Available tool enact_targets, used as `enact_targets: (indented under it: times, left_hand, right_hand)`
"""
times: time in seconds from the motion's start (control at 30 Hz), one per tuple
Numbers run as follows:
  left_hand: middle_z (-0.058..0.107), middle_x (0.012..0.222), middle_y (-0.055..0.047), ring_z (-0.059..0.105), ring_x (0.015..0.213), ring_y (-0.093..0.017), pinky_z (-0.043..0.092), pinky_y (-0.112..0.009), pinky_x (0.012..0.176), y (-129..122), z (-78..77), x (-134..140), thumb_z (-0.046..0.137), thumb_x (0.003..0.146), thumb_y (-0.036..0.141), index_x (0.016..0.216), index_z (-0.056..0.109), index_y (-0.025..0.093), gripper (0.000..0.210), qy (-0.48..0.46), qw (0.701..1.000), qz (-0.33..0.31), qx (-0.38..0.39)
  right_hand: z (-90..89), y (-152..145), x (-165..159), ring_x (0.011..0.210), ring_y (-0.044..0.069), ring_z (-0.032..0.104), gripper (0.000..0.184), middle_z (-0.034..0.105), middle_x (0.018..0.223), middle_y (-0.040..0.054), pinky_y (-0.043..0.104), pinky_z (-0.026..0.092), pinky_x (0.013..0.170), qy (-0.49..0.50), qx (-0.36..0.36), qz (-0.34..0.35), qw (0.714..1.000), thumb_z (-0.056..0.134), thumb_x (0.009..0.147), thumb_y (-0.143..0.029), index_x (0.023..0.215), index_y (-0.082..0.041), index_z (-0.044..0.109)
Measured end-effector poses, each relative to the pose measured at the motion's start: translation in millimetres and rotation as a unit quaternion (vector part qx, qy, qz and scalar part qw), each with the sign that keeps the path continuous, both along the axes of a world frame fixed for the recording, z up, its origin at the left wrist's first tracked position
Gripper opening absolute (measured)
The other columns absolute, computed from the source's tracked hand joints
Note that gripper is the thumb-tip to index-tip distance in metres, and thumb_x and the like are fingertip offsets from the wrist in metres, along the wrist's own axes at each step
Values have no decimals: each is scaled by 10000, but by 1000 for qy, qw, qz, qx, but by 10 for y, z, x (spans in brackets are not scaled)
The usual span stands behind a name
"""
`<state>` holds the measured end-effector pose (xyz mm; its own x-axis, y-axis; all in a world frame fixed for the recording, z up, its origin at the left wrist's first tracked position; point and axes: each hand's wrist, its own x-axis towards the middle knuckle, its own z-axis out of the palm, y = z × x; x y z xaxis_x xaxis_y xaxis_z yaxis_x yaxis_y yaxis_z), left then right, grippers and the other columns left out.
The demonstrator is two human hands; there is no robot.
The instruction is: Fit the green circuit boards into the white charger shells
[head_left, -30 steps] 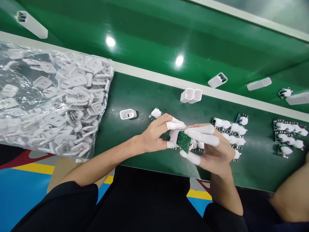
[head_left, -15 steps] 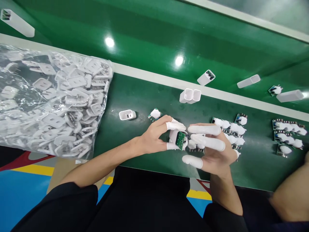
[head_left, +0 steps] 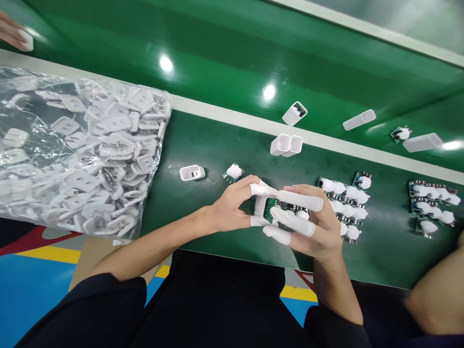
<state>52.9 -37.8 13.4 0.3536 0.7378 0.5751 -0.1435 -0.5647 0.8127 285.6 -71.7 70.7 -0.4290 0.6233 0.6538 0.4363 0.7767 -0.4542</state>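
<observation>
My left hand (head_left: 232, 203), in white finger cots, grips a white plastic charger housing (head_left: 259, 207) between thumb and fingers. A green circuit board (head_left: 269, 210) sits partly in the mouth of the housing, tilted. My right hand (head_left: 308, 217), also in white finger cots, has its fingers closed around the housing's open end, with one fingertip against the board. How deep the board reaches inside is hidden. Left of my hands lie another open housing (head_left: 192, 172) and a loose circuit board with a white blob (head_left: 233, 172).
A clear bag of white plug covers (head_left: 108, 159) fills the left side. Rows of circuit boards (head_left: 344, 208) lie to the right, with more boards (head_left: 431, 203) farther on. Two upright housings (head_left: 286, 145) stand near the pale rail. Another person's hand (head_left: 12, 31) appears at upper left.
My right fingers have moved left onto the board and housing, and the board sits deeper. Parts beyond the rail have shifted left. A person's hand has come in at upper left.
</observation>
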Motion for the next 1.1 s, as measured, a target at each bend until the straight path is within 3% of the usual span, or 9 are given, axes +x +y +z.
enact_targets:
  times: [0.43,0.77,0.9,1.1]
  left_hand:
    - [768,1060,-79,730,908,-196,631,-336,772,20,2,-12,939,912,502,1387,749,202,593,5,1000,6,6]
    - [755,1073,-70,735,907,-187,641,-328,760,4,-66,-23,939,922,401,1381,721,198,547,25,999,20,13]
    - [760,1068,-69,739,904,-191,640,-335,759,4,-67,-20,949,908,471,1362,731,196,574,25,1000,17,8]
    - [749,1007,-49,704,845,-169,607,-315,723,5,-55,-8,962,868,562,1297,759,199,597,26,999,26,5]
  right_hand:
    - [-12,-6,15,1230,355,793,487,786,1411,82,592,733,886,-16,-4,3,1000,1031,796,-266,1229,-356,828]
    - [-20,11,43,1264,340,774,352,783,1373,104,583,723,930,-53,-5,1,999,978,869,-252,1171,-304,807]
    - [-22,12,39,1251,343,772,326,782,1335,101,579,717,912,-62,-13,-1,998,969,884,-274,1164,-323,809]
    - [-24,30,20,1248,354,767,315,767,1342,147,569,704,909,-77,-11,2,997,937,918,-280,1204,-260,808]
